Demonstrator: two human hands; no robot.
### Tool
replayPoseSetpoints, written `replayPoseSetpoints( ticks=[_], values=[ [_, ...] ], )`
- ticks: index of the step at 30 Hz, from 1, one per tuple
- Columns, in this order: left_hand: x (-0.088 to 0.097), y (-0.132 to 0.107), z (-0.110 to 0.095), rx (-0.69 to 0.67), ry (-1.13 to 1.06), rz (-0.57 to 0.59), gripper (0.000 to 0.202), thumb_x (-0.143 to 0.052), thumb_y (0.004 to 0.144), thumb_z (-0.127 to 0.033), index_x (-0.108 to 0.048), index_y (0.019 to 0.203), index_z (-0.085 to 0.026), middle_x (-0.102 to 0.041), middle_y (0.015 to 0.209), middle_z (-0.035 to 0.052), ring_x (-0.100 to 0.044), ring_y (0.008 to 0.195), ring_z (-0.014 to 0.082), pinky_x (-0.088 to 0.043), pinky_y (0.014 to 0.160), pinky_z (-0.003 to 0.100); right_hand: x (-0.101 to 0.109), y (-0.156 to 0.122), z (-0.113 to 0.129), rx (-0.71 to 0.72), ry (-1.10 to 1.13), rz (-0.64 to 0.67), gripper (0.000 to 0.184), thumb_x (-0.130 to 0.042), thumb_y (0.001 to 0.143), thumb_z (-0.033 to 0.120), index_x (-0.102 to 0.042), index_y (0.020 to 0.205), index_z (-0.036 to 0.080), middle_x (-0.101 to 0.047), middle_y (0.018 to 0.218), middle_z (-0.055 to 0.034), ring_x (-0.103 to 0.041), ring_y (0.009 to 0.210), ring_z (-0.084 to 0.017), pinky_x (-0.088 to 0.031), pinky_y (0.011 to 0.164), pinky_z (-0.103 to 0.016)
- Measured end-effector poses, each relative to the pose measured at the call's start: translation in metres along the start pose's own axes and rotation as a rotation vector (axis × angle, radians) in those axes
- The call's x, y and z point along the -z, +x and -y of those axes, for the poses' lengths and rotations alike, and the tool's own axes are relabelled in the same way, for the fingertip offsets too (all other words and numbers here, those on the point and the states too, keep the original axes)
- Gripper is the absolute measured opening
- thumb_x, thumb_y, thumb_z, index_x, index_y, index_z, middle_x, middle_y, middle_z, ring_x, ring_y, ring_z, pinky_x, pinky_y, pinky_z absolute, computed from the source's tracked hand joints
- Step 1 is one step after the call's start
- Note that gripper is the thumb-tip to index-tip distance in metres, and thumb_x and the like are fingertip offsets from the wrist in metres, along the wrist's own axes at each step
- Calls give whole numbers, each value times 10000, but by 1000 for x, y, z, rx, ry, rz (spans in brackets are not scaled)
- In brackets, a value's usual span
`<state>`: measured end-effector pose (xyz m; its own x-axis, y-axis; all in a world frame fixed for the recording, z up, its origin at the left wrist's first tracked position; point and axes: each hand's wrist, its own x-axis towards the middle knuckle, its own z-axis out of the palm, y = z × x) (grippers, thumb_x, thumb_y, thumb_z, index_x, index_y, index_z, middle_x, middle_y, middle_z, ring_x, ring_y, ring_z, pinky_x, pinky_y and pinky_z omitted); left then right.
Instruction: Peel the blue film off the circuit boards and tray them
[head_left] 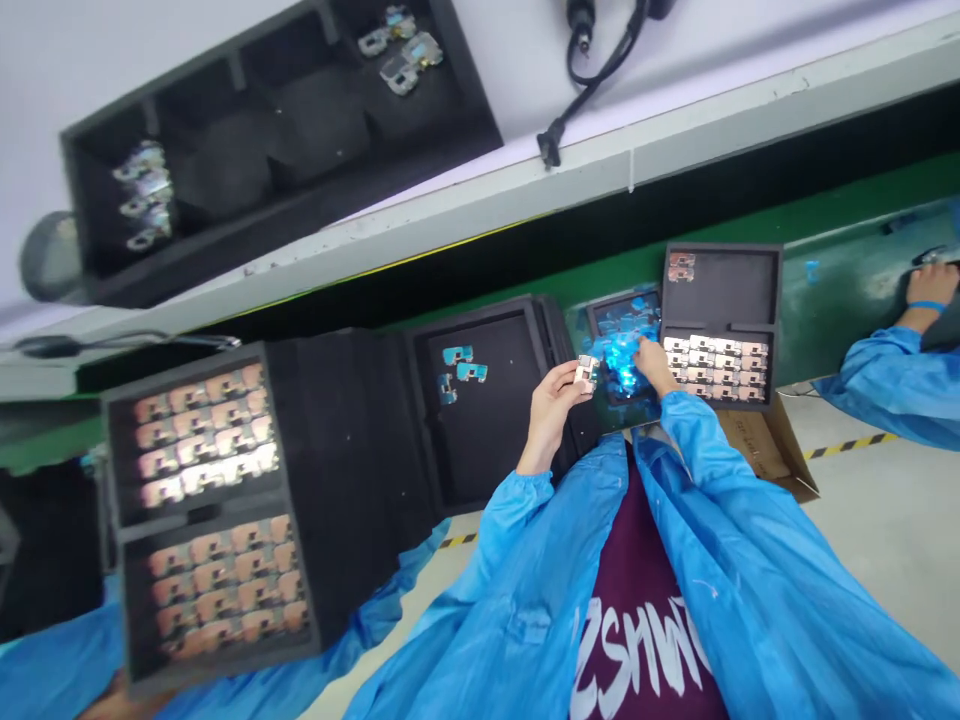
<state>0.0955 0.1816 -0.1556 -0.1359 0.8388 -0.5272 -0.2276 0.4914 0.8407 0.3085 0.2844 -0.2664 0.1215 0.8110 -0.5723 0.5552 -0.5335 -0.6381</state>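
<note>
My left hand [553, 402] pinches a small silvery metal plate [586, 373] with a cutout between thumb and fingers. Just right of it, my right hand [654, 364] is closed at the edge of a heap of shiny blue film pieces [621, 345]; its fingertips are partly hidden, so what they grip is unclear. The heap lies in a dark shallow tray [598, 312]. Beyond my right hand stands a black foam tray [739, 280], with rows of bare metal plates [716, 368] in its near part and a coppery plate [681, 267] in a far corner.
Left of my hands, a black tray [487, 440] holds several blue-filmed plates [471, 372]. Farther left, a person holds a foam tray [202, 515] full of plates. A shelf carries a black bin [247, 130] and a cable [585, 90]. At right is another person's hand [932, 284]; a cardboard box [795, 450] sits below.
</note>
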Motion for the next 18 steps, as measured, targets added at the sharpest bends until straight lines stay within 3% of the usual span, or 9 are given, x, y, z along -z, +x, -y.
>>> replayPoseSetpoints(
  ticks=[3,6,8,10,12,14,16,18],
  values=[
    [-10,10,9,-23,87,55,487,-907,766,-343,-805,1220,-198,-823,1045,70,-786,887,197,-670,806,332,4,-14,-2,66,100,37,187,-686,1029,276,-751,1148,147,-760,1315,-213,-723,1273,-309,-556,1106,-391],
    [-25,26,18,-60,164,68,456,-883,775,-357,-810,1192,-188,-819,1018,76,-775,844,197,-656,783,336,5,-39,-7,152,245,139,381,-571,1105,525,-769,1185,210,-804,1208,-120,-797,1050,-252,-658,849,-341],
    [-37,36,21,-85,210,85,443,-876,777,-354,-803,1178,-181,-814,987,78,-766,806,198,-649,773,345,8,-48,-12,190,334,223,435,-699,1003,630,-791,1108,218,-825,1008,-71,-802,848,-232,-654,664,-314],
    [-48,42,20,-117,257,103,439,-865,803,-363,-788,1196,-181,-821,1017,97,-777,842,219,-652,798,367,18,-42,-19,204,407,235,447,-865,850,618,-790,1016,209,-814,882,-48,-782,752,-217,-632,588,-289],
    [-51,41,14,-166,301,86,438,-834,861,-389,-769,1245,-189,-825,1148,132,-793,973,250,-656,856,390,38,-19,-27,181,466,136,442,-896,807,586,-757,966,198,-806,847,-46,-768,734,-197,-621,578,-262],
    [-45,34,7,-221,340,28,435,-789,923,-420,-750,1297,-200,-805,1274,150,-786,1091,266,-653,908,402,63,18,-35,120,506,-31,396,-847,862,554,-697,937,194,-792,830,-45,-752,728,-169,-599,569,-223],
    [-28,22,-2,-257,382,-48,435,-746,973,-452,-736,1334,-207,-796,1305,151,-781,1123,264,-649,936,409,86,60,-42,38,520,-175,350,-836,889,480,-625,886,201,-755,765,-25,-721,680,-140,-565,535,-186],
    [-5,9,-9,-274,430,-126,435,-727,997,-479,-735,1340,-210,-798,1292,145,-785,1115,260,-644,960,418,100,97,-46,-37,517,-240,347,-870,871,379,-569,832,211,-709,690,3,-683,608,-120,-550,503,-173]
  ],
)
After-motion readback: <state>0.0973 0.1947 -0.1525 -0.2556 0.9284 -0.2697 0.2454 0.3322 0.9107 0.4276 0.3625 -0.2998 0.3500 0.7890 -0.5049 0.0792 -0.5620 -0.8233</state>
